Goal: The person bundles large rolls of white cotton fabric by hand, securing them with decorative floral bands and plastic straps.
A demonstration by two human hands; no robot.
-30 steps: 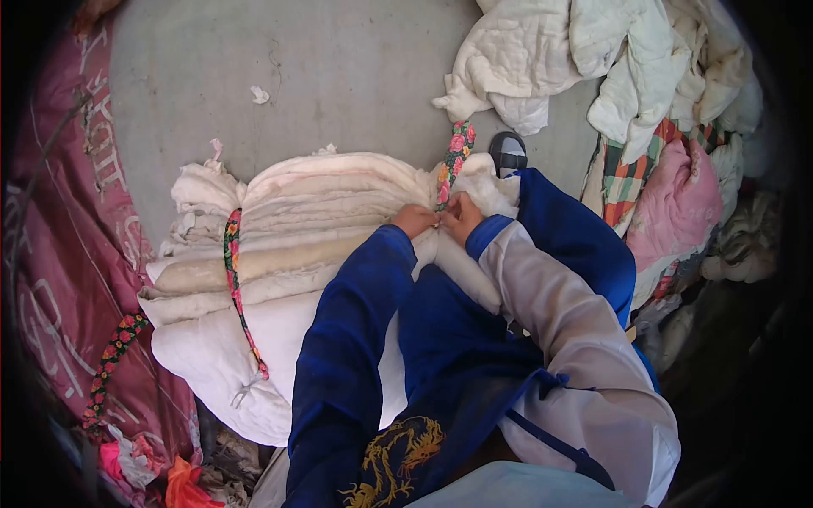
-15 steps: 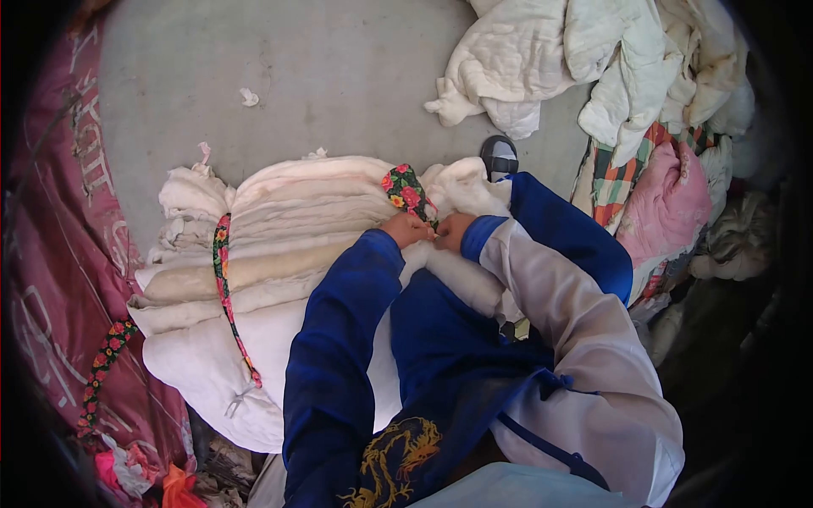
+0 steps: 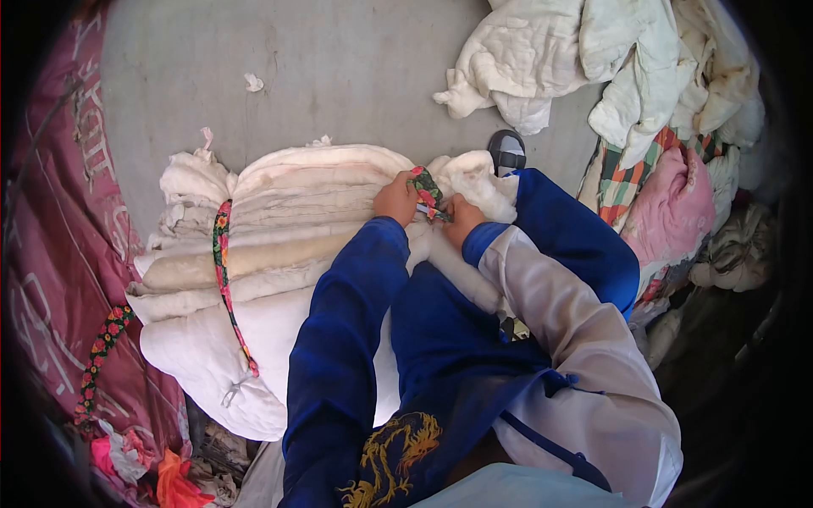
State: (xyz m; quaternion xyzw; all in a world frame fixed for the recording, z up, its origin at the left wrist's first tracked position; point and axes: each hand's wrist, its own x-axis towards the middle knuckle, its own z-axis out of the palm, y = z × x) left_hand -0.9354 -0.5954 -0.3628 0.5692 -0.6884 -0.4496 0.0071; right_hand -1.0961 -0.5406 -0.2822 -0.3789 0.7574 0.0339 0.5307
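A bundle of folded white cotton wadding (image 3: pixel 305 245) lies on the floor in front of me, its layers stacked in folds. Around its right end runs a floral fabric strip (image 3: pixel 426 188), black with red flowers. My left hand (image 3: pixel 396 201) is closed on the left edge of this strip. At the strip's lower end, my right hand (image 3: pixel 463 220) pinches the fabric, its fingertips partly hidden. A second floral band (image 3: pixel 222 271) is wrapped round the bundle's left side, with a small pale tie at its lower end.
More off-white wadding (image 3: pixel 525 59) is heaped at the upper right, above a checked cloth (image 3: pixel 622 182) and a pink padded piece (image 3: pixel 673 207). A maroon sheet with white lettering (image 3: pixel 59 279) lies left, with another floral strip (image 3: pixel 103 356) on it. Orange scrap (image 3: pixel 178 481) lies lower left.
My hands have moved apart from their close pinch. The left has shifted up and slightly left along the floral strip; the right has moved slightly right. The whole view has shifted a little.
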